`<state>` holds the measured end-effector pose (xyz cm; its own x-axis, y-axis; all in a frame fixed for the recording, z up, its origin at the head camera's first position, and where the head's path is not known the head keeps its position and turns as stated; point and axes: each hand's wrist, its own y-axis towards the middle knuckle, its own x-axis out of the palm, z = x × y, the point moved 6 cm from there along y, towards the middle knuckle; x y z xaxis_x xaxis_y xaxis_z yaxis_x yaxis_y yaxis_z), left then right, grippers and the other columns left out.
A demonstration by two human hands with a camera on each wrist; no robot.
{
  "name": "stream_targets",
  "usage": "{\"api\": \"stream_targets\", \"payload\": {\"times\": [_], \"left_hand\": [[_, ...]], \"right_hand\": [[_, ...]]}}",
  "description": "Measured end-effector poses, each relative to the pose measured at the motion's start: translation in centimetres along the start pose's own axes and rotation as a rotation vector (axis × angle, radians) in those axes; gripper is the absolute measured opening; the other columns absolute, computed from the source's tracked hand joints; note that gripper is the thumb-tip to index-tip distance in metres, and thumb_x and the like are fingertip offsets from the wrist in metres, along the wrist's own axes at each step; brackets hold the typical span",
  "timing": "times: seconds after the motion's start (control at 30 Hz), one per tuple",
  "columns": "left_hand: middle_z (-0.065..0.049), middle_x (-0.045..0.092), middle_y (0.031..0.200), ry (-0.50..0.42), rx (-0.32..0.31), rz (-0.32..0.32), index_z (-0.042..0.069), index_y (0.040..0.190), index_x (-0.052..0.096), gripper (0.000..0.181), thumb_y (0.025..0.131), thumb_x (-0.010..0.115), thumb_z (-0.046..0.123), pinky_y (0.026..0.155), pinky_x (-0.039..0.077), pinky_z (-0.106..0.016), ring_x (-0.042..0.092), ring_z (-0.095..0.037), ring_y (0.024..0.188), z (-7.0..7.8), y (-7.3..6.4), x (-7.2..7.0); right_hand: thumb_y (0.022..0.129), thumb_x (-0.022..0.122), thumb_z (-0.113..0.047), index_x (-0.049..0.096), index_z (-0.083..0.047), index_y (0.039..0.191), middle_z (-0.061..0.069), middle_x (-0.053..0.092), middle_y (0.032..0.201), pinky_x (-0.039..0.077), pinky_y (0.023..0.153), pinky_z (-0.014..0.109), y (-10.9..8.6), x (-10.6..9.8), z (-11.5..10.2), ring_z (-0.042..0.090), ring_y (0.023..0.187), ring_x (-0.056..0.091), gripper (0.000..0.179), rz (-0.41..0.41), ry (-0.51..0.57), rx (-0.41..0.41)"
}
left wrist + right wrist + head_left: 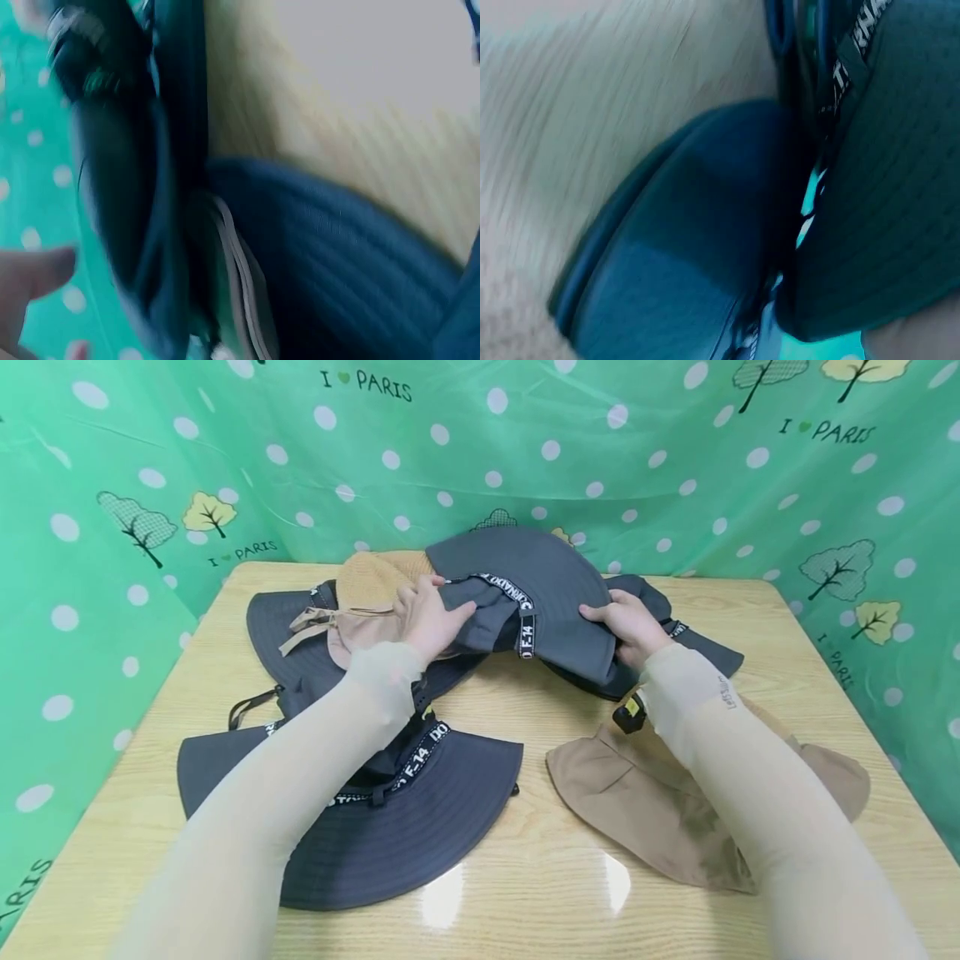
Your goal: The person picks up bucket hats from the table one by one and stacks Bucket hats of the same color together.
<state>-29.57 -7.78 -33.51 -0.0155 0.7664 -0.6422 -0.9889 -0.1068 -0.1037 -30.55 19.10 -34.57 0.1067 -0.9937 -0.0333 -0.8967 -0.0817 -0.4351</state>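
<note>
A dark grey wide-brimmed sun hat (555,577) with a black-and-white lettered band hangs tilted between both hands at the back of the table. My right hand (636,628) pinches its brim at the right, thumb on the upper face and other fingers hidden beneath. Beside the crown is my left hand (429,617), its thumb and fingers spread apart. In the left wrist view, the thumb (41,271) stands clear of the dark fabric (135,217). The right wrist view shows the raised brim (885,202) close to another dark hat (682,225).
Behind the left hand, a beige hat (382,581) with straps lies on a dark hat (273,631). Another dark hat (701,643) lies at back right. A dark hat (420,835) and a tan hat (652,802) occupy the front of the wooden table (525,893). Green polka-dot cloth surrounds it.
</note>
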Motion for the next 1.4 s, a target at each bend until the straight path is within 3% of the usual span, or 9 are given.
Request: {"api": "stream_targets", "payload": {"times": [0.07, 0.17, 0.33, 0.4, 0.57, 0.9, 1.07, 1.2, 1.4], "left_hand": [[-0.015, 0.056, 0.117, -0.053, 0.028, -0.007, 0.008, 0.122, 0.057, 0.047, 0.097, 0.059, 0.047, 0.092, 0.046, -0.032, 0.054, -0.025, 0.104, 0.4, -0.8, 0.3], [-0.012, 0.070, 0.093, -0.234, 0.010, -0.214, 0.001, 0.104, 0.069, 0.059, 0.099, 0.048, 0.056, 0.065, 0.056, -0.027, 0.065, -0.018, 0.070, 0.8, -2.3, 2.3], [-0.031, 0.063, 0.124, -0.671, -0.209, -0.598, -0.010, 0.134, 0.051, 0.074, 0.100, 0.046, 0.056, 0.082, 0.060, -0.043, 0.068, -0.042, 0.107, 1.0, -5.3, 6.4], [-0.032, 0.058, 0.132, -0.850, -0.253, -0.601, -0.006, 0.142, 0.042, 0.068, 0.101, 0.053, 0.047, 0.090, 0.058, -0.047, 0.060, -0.046, 0.118, 1.2, -5.8, 7.3], [-0.022, 0.062, 0.132, -1.103, -0.254, -0.406, 0.006, 0.149, 0.021, 0.069, 0.097, 0.064, 0.014, 0.091, 0.058, -0.043, 0.063, -0.037, 0.117, 1.5, -5.6, 7.4], [-0.018, 0.044, 0.144, -1.152, -0.252, -0.286, 0.012, 0.148, 0.014, 0.073, 0.093, 0.057, -0.009, 0.106, 0.048, -0.042, 0.055, -0.032, 0.127, 1.3, -5.6, 6.2], [-0.013, 0.044, 0.148, -1.112, -0.184, -0.307, 0.015, 0.151, 0.019, 0.074, 0.092, 0.057, -0.010, 0.106, 0.048, -0.037, 0.054, -0.027, 0.129, 1.3, -6.1, 4.5], [-0.010, 0.056, 0.138, -1.070, -0.109, -0.368, 0.015, 0.146, 0.035, 0.066, 0.091, 0.058, -0.012, 0.093, 0.055, -0.032, 0.064, -0.019, 0.112, 2.0, -6.5, 2.6], [-0.001, 0.066, 0.116, -1.049, -0.023, -0.554, 0.020, 0.139, 0.046, 0.061, 0.090, 0.055, -0.016, 0.082, 0.058, -0.032, 0.068, -0.014, 0.096, 3.0, -6.6, -0.4]], "right_hand": [[0.101, 0.055, -0.015, 0.045, -0.010, 0.129, 0.001, 0.054, 0.113, 0.057, 0.070, 0.020, -0.3, 0.5, -0.3, 0.004, 0.079, 0.065, 0.030, 0.011, 0.053, -0.026], [0.101, 0.056, -0.014, 0.046, -0.009, 0.130, 0.000, 0.055, 0.110, 0.056, 0.070, 0.019, -0.6, 1.4, -0.4, 0.004, 0.080, 0.064, 0.031, 0.037, 0.084, -0.058], [0.100, 0.056, -0.012, 0.040, -0.002, 0.141, 0.002, 0.055, 0.112, 0.055, 0.075, 0.019, -1.1, 2.8, -0.1, 0.006, 0.085, 0.062, 0.045, 0.091, 0.120, -0.093], [0.101, 0.055, -0.012, 0.037, -0.001, 0.144, 0.004, 0.055, 0.115, 0.055, 0.084, 0.022, -1.3, 3.5, 0.1, 0.008, 0.088, 0.061, 0.048, 0.102, 0.120, -0.102], [0.103, 0.053, -0.015, 0.035, -0.002, 0.147, 0.011, 0.054, 0.131, 0.051, 0.100, 0.032, -1.8, 5.0, 0.4, 0.012, 0.097, 0.062, 0.050, 0.067, 0.090, -0.105], [0.095, 0.066, -0.019, 0.048, 0.000, 0.139, -0.001, 0.061, 0.092, 0.052, 0.060, 0.018, -1.5, 4.1, 0.1, 0.005, 0.062, 0.059, 0.051, 0.042, -0.058, -0.076], [0.095, 0.065, -0.037, 0.041, -0.008, 0.148, -0.005, 0.053, 0.100, 0.049, 0.067, 0.021, -1.3, 2.6, -0.4, 0.006, 0.070, 0.050, 0.065, 0.081, -0.161, -0.060], [0.092, 0.063, -0.052, 0.051, -0.016, 0.138, -0.008, 0.061, 0.100, 0.049, 0.087, 0.028, -1.1, 1.5, -0.5, 0.007, 0.081, 0.059, 0.060, -0.014, 0.006, 0.007], [0.090, 0.054, -0.067, 0.060, -0.019, 0.120, -0.005, 0.069, 0.100, 0.052, 0.086, 0.025, -1.3, 0.5, -1.6, 0.010, 0.091, 0.065, 0.057, -0.181, 0.339, 0.041]]}}
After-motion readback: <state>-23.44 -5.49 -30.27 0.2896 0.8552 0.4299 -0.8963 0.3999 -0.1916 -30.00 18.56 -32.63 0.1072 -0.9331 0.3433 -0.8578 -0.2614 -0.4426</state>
